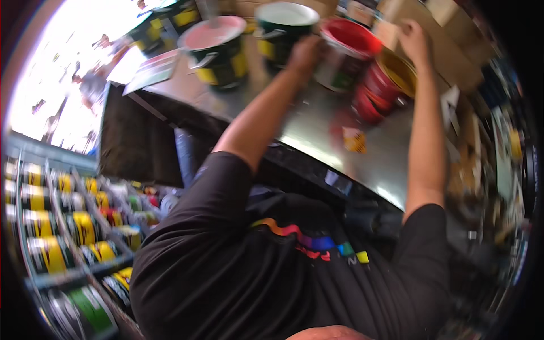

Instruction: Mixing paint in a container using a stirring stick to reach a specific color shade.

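My left hand (307,54) is blurred beside a white pail with a bright red inside (340,63); I cannot tell whether it grips the pail. To its left stands a dark green and yellow bucket with a white top (288,15). Farther left is a similar bucket with a pinkish top (214,34), its wire handle hanging down. My right hand (415,40) is raised, fingers curled, in front of the cardboard boxes. Whether it holds anything is unclear. Just below and left of it, a red pail with a yellow inside (378,91) tilts on the metal tabletop (314,123).
A yellow sticker or packet (354,140) lies near the table's front edge. Cardboard boxes (446,46) are stacked behind on the right. Racks of paint cans (80,225) stand at the left. A flat printed sheet (153,71) lies at the table's left end. People (91,85) are outside.
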A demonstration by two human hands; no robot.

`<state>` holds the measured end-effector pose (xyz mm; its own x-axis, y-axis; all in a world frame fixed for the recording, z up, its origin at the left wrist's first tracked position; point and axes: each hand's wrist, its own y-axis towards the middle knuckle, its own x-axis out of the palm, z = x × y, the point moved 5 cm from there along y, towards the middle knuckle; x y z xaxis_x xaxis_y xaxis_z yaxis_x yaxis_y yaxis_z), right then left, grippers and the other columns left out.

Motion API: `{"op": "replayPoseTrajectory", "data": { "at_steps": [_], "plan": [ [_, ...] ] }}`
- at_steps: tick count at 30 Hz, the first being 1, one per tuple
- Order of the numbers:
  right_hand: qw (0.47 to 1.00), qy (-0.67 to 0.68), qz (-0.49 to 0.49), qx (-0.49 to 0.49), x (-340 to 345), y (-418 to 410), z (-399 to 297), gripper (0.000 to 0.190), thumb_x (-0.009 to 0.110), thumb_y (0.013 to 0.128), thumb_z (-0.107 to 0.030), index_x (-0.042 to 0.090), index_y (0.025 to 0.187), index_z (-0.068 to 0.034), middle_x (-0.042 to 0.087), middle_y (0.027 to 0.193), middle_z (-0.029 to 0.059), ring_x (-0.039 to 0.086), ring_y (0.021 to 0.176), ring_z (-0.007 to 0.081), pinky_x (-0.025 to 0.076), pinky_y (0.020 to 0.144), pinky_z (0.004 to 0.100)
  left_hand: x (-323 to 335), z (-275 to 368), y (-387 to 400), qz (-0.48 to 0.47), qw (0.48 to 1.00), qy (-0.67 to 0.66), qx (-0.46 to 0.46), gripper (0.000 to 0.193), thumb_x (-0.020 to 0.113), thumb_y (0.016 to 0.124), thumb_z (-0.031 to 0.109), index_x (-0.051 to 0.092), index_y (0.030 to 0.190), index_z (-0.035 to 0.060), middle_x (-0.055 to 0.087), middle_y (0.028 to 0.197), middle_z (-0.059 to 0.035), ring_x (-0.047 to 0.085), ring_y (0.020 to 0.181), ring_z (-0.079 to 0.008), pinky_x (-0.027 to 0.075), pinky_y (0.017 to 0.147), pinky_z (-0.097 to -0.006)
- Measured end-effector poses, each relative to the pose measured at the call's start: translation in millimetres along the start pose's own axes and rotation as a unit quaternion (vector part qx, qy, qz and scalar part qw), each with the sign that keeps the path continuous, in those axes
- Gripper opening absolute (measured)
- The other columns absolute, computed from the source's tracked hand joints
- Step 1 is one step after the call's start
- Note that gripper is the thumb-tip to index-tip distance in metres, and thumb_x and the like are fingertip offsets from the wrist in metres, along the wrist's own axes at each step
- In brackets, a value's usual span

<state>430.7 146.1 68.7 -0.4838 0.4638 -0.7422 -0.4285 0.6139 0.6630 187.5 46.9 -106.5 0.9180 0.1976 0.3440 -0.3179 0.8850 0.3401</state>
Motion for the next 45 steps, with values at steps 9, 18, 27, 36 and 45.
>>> {"op": "replayPoseTrajectory", "data": {
  "at_steps": [9, 18, 27, 36, 45],
  "plan": [
    [0.981, 0.006, -0.191, 0.009, 85, 37, 40, 0.014, 0.054, 0.082, -0.013, 0.051, 0.083, 0.000, 0.059, 0.074, 0.0141, 0.052, 0.066, 0.0324, 0.044, 0.064, 0.0396, 13, 26, -68, 0.001, 0.906, 0.365, 0.214, 0.016, 0.064, 0.079, 0.007, 0.057, 0.093, 0.0057, 0.054, 0.091, -0.0107, 0.056, 0.074, -0.0302, 0.047, 0.064, -0.0370],
    [0.963, 0.252, -0.050, 0.075, -22, -64, -41, 0.021, 0.050, 0.096, -0.017, 0.055, 0.108, -0.001, 0.061, 0.086, 0.0078, 0.053, 0.070, 0.0165, 0.044, 0.067, 0.0284, 17, 115, -202, 0.049, 0.873, 0.450, 0.183, 0.020, 0.064, 0.084, 0.015, 0.055, 0.101, 0.0094, 0.051, 0.096, -0.0094, 0.054, 0.073, -0.0280, 0.047, 0.063, -0.0367],
    [0.801, 0.492, 0.226, 0.257, -66, -232, -66, 0.028, 0.054, 0.094, -0.008, 0.050, 0.121, 0.000, 0.057, 0.083, 0.0085, 0.050, 0.068, 0.0129, 0.042, 0.064, 0.0216, -68, 69, -134, 0.077, 0.961, 0.261, 0.055, 0.039, 0.044, 0.099, 0.036, 0.054, 0.112, 0.0010, 0.052, 0.112, -0.0087, 0.052, 0.095, -0.0186, 0.042, 0.086, -0.0317],
    [0.728, 0.218, 0.368, 0.536, -44, -318, -172, 0.020, 0.063, 0.085, -0.008, 0.065, 0.103, -0.002, 0.064, 0.097, 0.0134, 0.061, 0.088, 0.0208, 0.052, 0.076, 0.0262, -67, 8, -72, -0.208, 0.973, 0.091, -0.050, 0.060, 0.029, 0.099, 0.044, 0.034, 0.143, 0.0032, 0.040, 0.140, -0.0199, 0.041, 0.127, -0.0327, 0.032, 0.109, -0.0437],
    [0.789, 0.245, 0.416, 0.379, -63, -299, -237, 0.018, 0.058, 0.089, 0.001, 0.055, 0.107, 0.003, 0.060, 0.095, 0.0130, 0.059, 0.073, 0.0171, 0.053, 0.067, 0.0273, -9, 24, -51, -0.287, 0.934, -0.154, -0.145, 0.071, 0.015, 0.100, 0.054, 0.036, 0.142, -0.0002, 0.039, 0.145, -0.0153, 0.041, 0.129, -0.0273, 0.028, 0.110, -0.0404]
  ]
}}
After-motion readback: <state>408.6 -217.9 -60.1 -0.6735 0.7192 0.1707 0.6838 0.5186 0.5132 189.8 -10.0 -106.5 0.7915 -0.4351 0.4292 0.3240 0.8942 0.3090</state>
